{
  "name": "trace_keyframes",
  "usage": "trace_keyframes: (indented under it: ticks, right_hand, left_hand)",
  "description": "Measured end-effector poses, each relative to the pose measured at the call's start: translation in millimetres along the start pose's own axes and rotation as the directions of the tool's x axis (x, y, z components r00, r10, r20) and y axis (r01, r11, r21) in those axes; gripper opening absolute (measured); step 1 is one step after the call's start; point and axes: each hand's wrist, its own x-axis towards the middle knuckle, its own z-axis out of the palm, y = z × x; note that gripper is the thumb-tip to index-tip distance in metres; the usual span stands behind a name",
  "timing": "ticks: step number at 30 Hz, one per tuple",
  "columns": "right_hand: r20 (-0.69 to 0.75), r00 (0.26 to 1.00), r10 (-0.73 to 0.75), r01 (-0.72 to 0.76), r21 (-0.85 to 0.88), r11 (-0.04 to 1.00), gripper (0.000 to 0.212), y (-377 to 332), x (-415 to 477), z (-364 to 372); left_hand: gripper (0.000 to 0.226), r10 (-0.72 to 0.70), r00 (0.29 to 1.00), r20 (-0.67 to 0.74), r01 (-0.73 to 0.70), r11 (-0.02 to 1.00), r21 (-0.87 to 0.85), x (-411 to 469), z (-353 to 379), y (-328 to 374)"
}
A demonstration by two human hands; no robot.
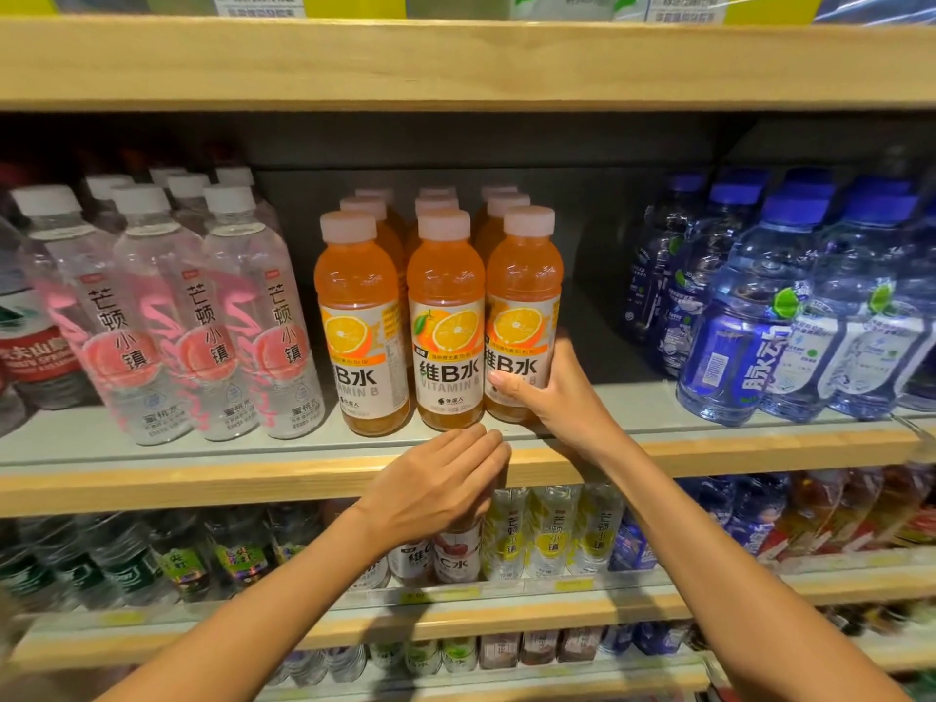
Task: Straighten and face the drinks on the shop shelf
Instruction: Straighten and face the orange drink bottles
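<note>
Shelf (633,407): we see bare board right of the orange bottle (524,276), wooden lip just below.
Orange bottle: upright, front row, label facing us.
Left hand (435,488): below-left of it, fingers straight, together.
Right hand (552,392): our fingers curl round the orange bottle.

Yellow price tags (439,595); barcode labels (259,3) above.

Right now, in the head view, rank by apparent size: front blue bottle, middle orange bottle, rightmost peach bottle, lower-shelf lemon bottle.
1. Blue bottle and peach bottle: too alike to rank, and wide-angle stretch at the edges makes it unsure.
2. Orange bottle.
3. Lemon bottle, top hidden behind the shelf.
</note>
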Motion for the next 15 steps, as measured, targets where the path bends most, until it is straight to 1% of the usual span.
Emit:
trace_keyframes:
  ticks: [5,8,12,15]
  right_hand:
    - [0.02,1.0,0.02,-0.02,0.038,0.999,0.06,-3,-6,-3]
    - [0.041,0.999,0.028,-0.031,0.066,0.997,0.058,-4,-6,-5]
    - [0.087,0.995,0.046,-0.052,0.073,0.996,0.06,-5,-6,-9]
    - [0.1,0.994,0.054,-0.058,0.034,0.998,0.067,-8,-8,-12]
  left_hand:
    - [0.038,-0.014,1.0,0.0,0.014,1.0,-0.008,1,0,0]
    - [0.038,-0.012,1.0,0.001,0.012,1.0,-0.004,1,0,0]
    - [0.036,-0.033,0.999,0.014,0.033,0.999,-0.015,2,-2,1]
    - [0.035,-0.059,0.998,0.03,0.061,0.997,-0.045,6,-6,2]
